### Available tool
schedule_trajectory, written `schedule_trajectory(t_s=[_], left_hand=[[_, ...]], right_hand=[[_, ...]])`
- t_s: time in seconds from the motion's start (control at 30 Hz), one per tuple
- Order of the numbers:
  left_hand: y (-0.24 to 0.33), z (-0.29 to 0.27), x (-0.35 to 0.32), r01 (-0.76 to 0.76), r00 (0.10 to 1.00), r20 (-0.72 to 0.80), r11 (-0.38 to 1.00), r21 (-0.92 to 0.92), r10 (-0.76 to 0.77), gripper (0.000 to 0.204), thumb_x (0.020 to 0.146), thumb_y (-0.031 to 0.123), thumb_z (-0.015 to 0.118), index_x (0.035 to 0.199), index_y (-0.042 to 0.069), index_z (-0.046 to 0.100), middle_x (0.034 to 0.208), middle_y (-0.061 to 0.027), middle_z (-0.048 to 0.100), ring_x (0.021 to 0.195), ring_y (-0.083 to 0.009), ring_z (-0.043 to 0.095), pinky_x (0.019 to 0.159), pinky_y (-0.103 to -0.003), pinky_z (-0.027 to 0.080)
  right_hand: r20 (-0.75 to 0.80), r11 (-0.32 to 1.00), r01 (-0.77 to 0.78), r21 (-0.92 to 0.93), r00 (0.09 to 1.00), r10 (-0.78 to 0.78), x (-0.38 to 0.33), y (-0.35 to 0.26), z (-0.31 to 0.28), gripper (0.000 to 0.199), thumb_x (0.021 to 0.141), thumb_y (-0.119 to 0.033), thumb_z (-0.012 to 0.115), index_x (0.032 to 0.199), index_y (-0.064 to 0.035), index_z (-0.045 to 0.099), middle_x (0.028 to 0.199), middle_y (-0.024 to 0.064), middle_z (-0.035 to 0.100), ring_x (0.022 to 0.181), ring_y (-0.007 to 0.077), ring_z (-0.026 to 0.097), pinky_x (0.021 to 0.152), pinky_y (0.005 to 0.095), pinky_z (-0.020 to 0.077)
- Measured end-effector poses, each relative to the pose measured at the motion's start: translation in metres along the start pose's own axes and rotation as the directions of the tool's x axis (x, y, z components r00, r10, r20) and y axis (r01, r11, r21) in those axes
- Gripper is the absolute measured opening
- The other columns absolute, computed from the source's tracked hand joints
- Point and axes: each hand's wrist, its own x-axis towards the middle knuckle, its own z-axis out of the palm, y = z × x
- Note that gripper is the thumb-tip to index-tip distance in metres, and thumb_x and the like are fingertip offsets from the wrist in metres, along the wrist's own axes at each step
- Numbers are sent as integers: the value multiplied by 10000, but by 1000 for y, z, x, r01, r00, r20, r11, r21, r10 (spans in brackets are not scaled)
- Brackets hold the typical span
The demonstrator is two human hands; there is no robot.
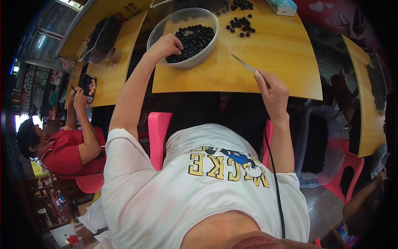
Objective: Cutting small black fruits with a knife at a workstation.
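A clear round plastic tub (209, 49) stands on the yellow table, partly filled with small, dark, round fruit-like pieces (195, 39), some with paler ring-like spots. Over the tub's left rim reaches my left hand (168, 45), its fingers curled down among the pieces; what the fingertips pinch, if anything, is hidden. To the right, my right hand (272, 89) is closed round a small knife (243, 63) near the table's front edge. Its blade points away and to the left. Beyond the blade lies a loose group of the same dark pieces (241, 25).
The yellow table (282, 54) has small crumbs on it. A tissue pack (284, 6) and another clear container (190, 5) stand at its far side. At left, a person in red (78, 145) works at another table. A bin of dark stuff (317, 143) is at right.
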Motion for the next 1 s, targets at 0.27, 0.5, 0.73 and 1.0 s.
schedule_trajectory(t_s=[0.27,0.5,0.73,1.0], left_hand=[[39,-1,-48,60,980,25,-172,-983,199,232,862,44,591,1083,-24,577,910,-78,578,669,-80,475,561,-162,416],[109,77,-104,394,916,124,-796,-459,382,192,870,20,576,1053,-35,551,986,-131,541,674,-86,441,495,-144,380],[128,94,-114,319,944,235,-816,-481,231,95,876,48,583,920,-36,586,903,-146,607,674,-95,509,446,-155,382],[127,99,-121,372,926,220,-847,-380,308,127,896,74,557,958,-36,569,899,-146,600,621,-93,468,448,-167,355]], right_hand=[[38,992,-90,87,995,87,-1,-3,-5,188,862,-141,629,970,9,665,719,96,616,618,124,546,576,235,423],[33,929,-108,353,994,103,-5,-19,-5,190,868,-120,620,988,21,664,789,68,658,670,83,554,596,214,426],[34,896,438,67,897,-441,-7,-34,-9,319,712,-177,745,992,-40,675,631,54,559,523,152,517,470,253,381],[-11,877,480,-11,877,-480,-9,-35,-3,384,668,-251,762,1003,-83,680,630,35,561,509,166,513,459,275,389]])
